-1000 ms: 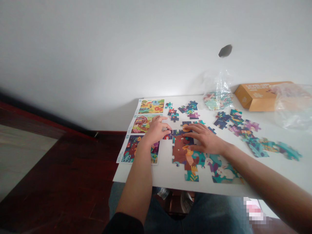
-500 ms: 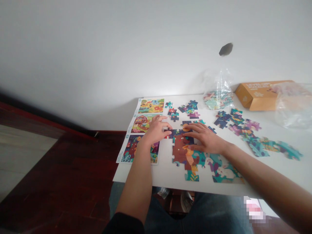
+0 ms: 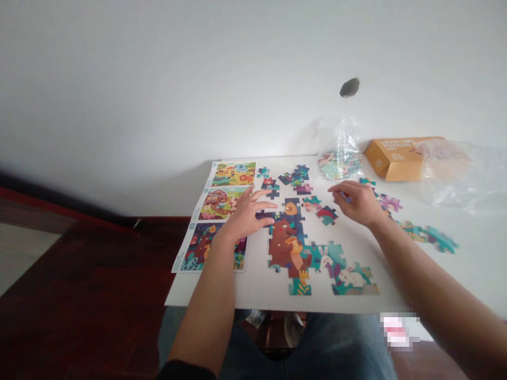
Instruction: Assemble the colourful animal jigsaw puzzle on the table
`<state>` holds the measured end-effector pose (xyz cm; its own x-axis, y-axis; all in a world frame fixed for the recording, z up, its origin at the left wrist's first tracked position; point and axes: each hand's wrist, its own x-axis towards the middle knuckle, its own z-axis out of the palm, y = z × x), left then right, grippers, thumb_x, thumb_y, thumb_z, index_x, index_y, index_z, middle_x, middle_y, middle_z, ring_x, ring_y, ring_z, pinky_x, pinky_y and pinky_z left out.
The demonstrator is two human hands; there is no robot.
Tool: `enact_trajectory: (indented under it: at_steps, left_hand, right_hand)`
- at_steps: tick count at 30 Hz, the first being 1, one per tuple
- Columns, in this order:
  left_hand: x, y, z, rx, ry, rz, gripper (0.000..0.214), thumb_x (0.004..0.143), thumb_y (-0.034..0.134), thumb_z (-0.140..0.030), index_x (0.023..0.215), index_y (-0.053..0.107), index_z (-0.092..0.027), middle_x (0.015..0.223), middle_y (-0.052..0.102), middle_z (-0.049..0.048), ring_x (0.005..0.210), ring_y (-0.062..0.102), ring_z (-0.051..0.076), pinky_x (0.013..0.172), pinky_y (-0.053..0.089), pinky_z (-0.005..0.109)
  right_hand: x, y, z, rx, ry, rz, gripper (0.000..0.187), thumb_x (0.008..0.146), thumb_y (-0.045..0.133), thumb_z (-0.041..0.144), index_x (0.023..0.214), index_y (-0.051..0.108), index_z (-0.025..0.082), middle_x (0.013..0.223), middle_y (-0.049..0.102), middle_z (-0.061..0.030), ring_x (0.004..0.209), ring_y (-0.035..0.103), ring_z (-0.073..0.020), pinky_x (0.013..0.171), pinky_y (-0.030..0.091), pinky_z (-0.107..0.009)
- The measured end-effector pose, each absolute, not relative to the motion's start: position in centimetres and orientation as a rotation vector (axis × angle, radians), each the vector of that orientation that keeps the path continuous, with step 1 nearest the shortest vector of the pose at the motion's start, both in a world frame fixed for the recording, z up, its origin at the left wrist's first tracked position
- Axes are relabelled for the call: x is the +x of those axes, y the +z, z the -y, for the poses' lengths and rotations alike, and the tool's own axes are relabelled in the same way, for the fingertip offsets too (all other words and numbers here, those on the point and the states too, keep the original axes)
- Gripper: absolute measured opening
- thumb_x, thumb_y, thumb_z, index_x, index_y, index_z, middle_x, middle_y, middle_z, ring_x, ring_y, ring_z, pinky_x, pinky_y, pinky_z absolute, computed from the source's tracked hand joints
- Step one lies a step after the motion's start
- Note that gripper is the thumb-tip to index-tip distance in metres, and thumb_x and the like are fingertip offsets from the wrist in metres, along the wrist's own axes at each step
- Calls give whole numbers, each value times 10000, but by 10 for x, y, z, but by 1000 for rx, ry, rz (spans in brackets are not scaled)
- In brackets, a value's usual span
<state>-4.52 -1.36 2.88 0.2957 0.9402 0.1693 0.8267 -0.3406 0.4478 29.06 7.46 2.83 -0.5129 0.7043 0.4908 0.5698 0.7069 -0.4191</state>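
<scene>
My left hand (image 3: 249,215) is open, its fingers spread beside the upper left of a partly joined jigsaw puzzle (image 3: 282,241) showing a brown bear. Under its fingertips lies a dark puzzle piece (image 3: 264,215) at the puzzle's edge. Off to the right, my right hand (image 3: 356,201) has bent fingers closed on a dark blue puzzle piece (image 3: 345,198), which is mostly hidden. Joined rabbit pieces (image 3: 352,277) form the lower right of the puzzle. Between the puzzle and my right hand are loose teal and red pieces (image 3: 327,215).
A picture sheet (image 3: 227,203) with three scenes lies at the left. More loose pieces (image 3: 301,174) are at the back, others (image 3: 439,238) at the right. Behind stand a bag of pieces (image 3: 339,163), an orange box (image 3: 396,158) and an empty-looking clear bag (image 3: 455,179) against the wall.
My right hand has lifted off the puzzle and moved right to the loose dark pieces, closing there. My left hand stays by the puzzle's upper left. The view has shifted slightly.
</scene>
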Motion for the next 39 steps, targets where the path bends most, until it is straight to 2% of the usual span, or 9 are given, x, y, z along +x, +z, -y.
enact_trajectory:
  at_steps: [4, 9, 16, 21, 25, 29, 33, 36, 39]
  left_hand:
    - [-26, 29, 15, 2369, 665, -1405, 287, 851, 723, -282, 1135, 743, -324, 1453, 560, -9, 1483, 307, 302, 1240, 269, 548]
    - [-22, 21, 9, 2378, 912, -1444, 212, 893, 632, -194, 1048, 760, -262, 1279, 666, 50, 1322, 512, 260, 1182, 377, 507]
    - [-26, 9, 3, 2344, 1003, -1505, 196, 859, 642, -131, 966, 766, -239, 1163, 703, 67, 1161, 615, 240, 1069, 479, 476]
    - [-9, 9, 4, 2367, 1071, -1342, 172, 881, 615, -121, 924, 749, -220, 1075, 727, 69, 1059, 660, 207, 1003, 521, 423]
    - [-1, 9, 6, 2351, 1101, -1329, 140, 905, 616, -154, 938, 738, -213, 981, 742, 54, 964, 675, 187, 904, 540, 366]
    - [-1, 9, 6, 2310, 1128, -1337, 136, 939, 611, -229, 1001, 732, -217, 978, 739, 57, 954, 673, 186, 897, 541, 353]
    - [-2, 11, 6, 2282, 1138, -1329, 135, 939, 622, -241, 1019, 728, -217, 976, 742, 61, 954, 674, 194, 903, 541, 366]
    - [-2, 12, 5, 2293, 1138, -1324, 136, 944, 613, -230, 1013, 730, -217, 966, 747, 60, 935, 675, 194, 893, 538, 370]
    - [-5, 12, 3, 2310, 1177, -1396, 146, 952, 595, -233, 1007, 729, -218, 957, 752, 51, 911, 670, 190, 880, 534, 366]
  right_hand:
    - [315, 25, -81, -942, 431, 2507, 224, 885, 650, 360, 1037, 714, 208, 910, 702, -70, 795, 665, -216, 759, 519, -354]
    - [305, 20, -73, -939, 526, 2660, 424, 793, 750, 449, 1148, 683, 226, 1026, 653, -101, 922, 641, -256, 839, 521, -389]
    - [293, 13, -71, -985, 530, 2629, 356, 795, 734, 478, 1000, 645, 202, 972, 633, -105, 908, 617, -269, 826, 509, -405]
    - [292, 14, -69, -1020, 487, 2585, 383, 760, 749, 513, 914, 568, 213, 882, 634, -80, 812, 607, -246, 726, 491, -363]
    - [285, 22, -60, -1084, 542, 2466, 266, 870, 650, 442, 982, 555, 219, 774, 656, -28, 631, 581, -180, 589, 425, -297]
    - [273, 28, -49, -1060, 561, 2316, 249, 971, 526, 393, 1113, 639, 222, 784, 710, -32, 620, 612, -163, 622, 451, -288]
    - [263, 22, -42, -1046, 750, 2139, 331, 982, 505, 385, 1228, 644, 212, 842, 740, -47, 644, 641, -169, 629, 490, -296]
    - [260, 15, -41, -1005, 969, 2044, 378, 968, 526, 396, 1277, 615, 198, 778, 721, -31, 600, 625, -160, 600, 507, -291]
    - [262, 15, -44, -1046, 924, 2019, 335, 937, 559, 389, 1185, 671, 193, 748, 709, -26, 566, 595, -149, 580, 492, -285]
